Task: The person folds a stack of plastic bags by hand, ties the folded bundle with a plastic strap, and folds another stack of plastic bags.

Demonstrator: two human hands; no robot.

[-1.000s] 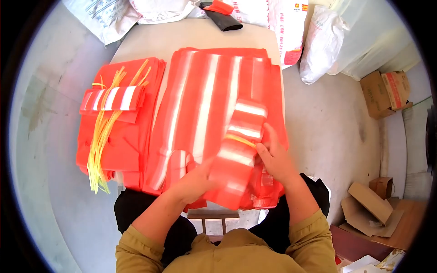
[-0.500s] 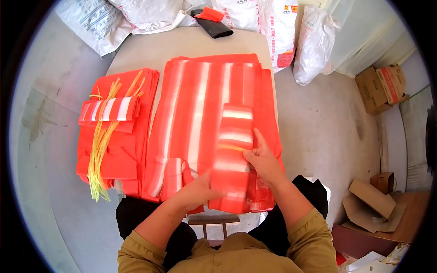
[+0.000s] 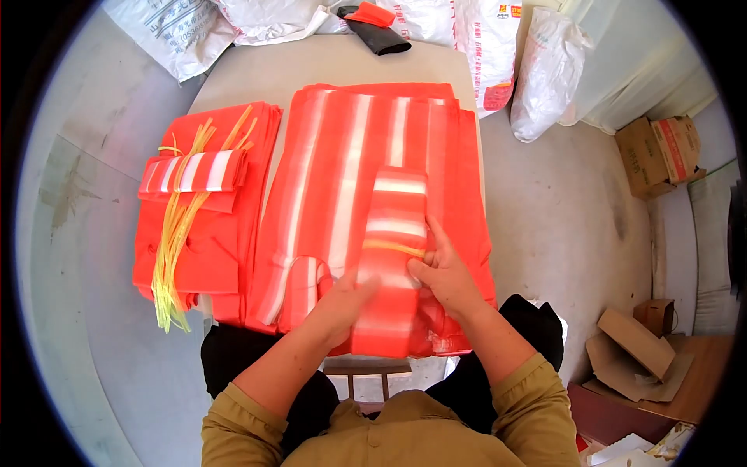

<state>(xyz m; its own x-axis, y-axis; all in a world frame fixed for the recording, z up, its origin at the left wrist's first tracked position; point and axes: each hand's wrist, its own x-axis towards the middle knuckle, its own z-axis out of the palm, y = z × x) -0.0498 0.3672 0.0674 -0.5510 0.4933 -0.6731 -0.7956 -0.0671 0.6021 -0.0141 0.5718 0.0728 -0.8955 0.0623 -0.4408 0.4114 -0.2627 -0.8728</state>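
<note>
A folded bundle of red-and-white striped plastic bags [image 3: 395,204] with a yellow tie [image 3: 393,247] across its middle lies lengthwise over a larger stack of striped plastic bags [image 3: 327,171]. My right hand [image 3: 446,272] grips the bundle's right edge beside the tie, thumb on top. At the lower left edge, my left hand [image 3: 342,307] holds the bundle; its thumb is blurred and its other fingers are mostly hidden. To the left, a smaller striped bundle [image 3: 194,173] and loose yellow strips [image 3: 173,253] rest on a pile of red bags [image 3: 202,268].
Everything lies on a beige table [image 3: 264,68]. White printed sacks [image 3: 489,54] stand behind it, with a black roll [image 3: 379,36] at the far edge. Cardboard boxes [image 3: 650,159] sit right; an opened carton [image 3: 638,354] lies lower right. A stool [image 3: 366,370] shows below.
The bundle has shifted slightly left between my hands. My left hand has moved a little up along its left edge. The whole view has tilted slightly.
</note>
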